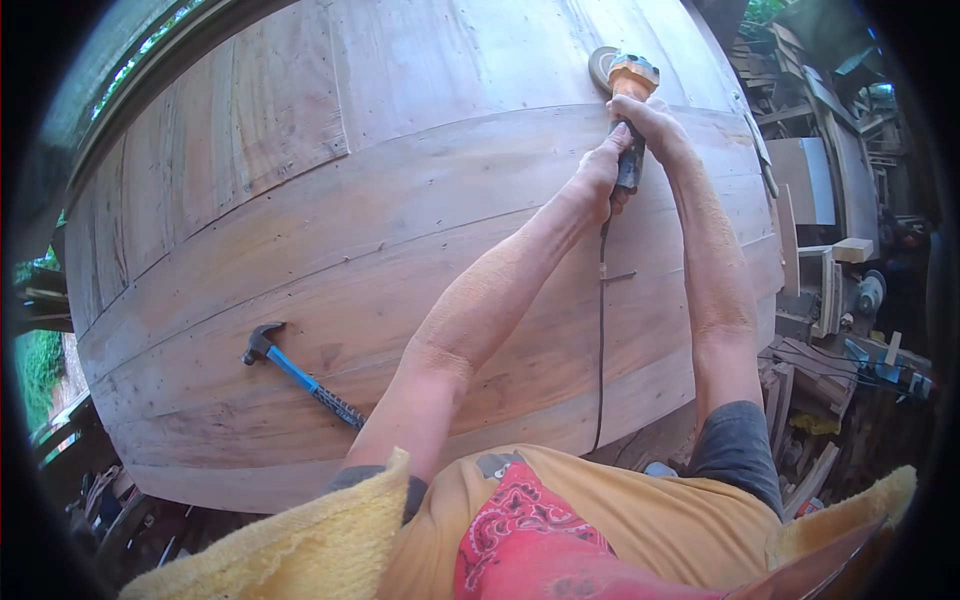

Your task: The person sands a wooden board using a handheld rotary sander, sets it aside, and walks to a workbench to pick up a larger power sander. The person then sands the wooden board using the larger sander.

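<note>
Both of my arms reach out over a broad surface of wooden planks (450, 230). My left hand (603, 165) is wrapped round the dark rear body of an angle grinder (628, 84). Further forward, my right hand (648, 118) grips it close to the orange housing. The grinder's round disc (602, 68) is at the planks near the top; I cannot tell whether it is spinning. A black power cord (601, 350) runs from the tool's rear down towards my body. Pale dust coats my forearms.
A claw hammer (295, 372) with a blue and black handle lies on the planks to the left of my left arm. Stacked lumber and offcuts (820, 290) crowd the right side. A small nail-like piece (620, 276) sits beside the cord.
</note>
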### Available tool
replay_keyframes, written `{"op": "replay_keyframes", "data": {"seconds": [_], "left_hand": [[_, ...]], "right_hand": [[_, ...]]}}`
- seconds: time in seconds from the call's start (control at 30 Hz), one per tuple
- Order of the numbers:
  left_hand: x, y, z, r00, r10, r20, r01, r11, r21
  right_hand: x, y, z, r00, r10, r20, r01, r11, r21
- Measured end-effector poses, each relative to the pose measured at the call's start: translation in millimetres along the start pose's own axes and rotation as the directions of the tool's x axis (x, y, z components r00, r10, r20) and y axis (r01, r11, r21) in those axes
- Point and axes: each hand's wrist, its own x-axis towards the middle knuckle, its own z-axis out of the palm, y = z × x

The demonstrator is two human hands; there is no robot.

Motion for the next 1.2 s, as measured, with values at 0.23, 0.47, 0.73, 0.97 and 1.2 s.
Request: {"op": "replay_keyframes", "data": {"seconds": [0.23,0.47,0.73,0.97,1.2], "left_hand": [[-72.0,11.9,-68.2,0.988,0.115,-0.1,-0.129,0.981,-0.142],[-169.7,21.7,-149.4,0.93,0.26,-0.262,-0.315,0.928,-0.2],[-144.2,-2.3,-111.2,0.931,0.254,-0.262,-0.312,0.926,-0.214],[-27.7,1.2,-23.4,0.999,0.005,-0.032,-0.006,1.0,-0.029],[-8.2,-0.5,-16.1,0.998,0.034,-0.055,-0.036,0.999,-0.026]], "right_hand": [[8.7,-56.2,88.5,0.984,-0.122,0.126,0.139,0.981,-0.138],[-22.5,-152.4,214.1,0.923,-0.207,0.323,0.282,0.938,-0.204],[-31.0,-123.6,174.0,0.932,-0.185,0.311,0.246,0.954,-0.171],[-0.7,-12.8,25.6,1.0,0.009,-0.026,-0.011,0.998,-0.07],[4.6,-12.0,18.9,0.999,-0.013,-0.034,0.013,1.0,-0.001]]}}
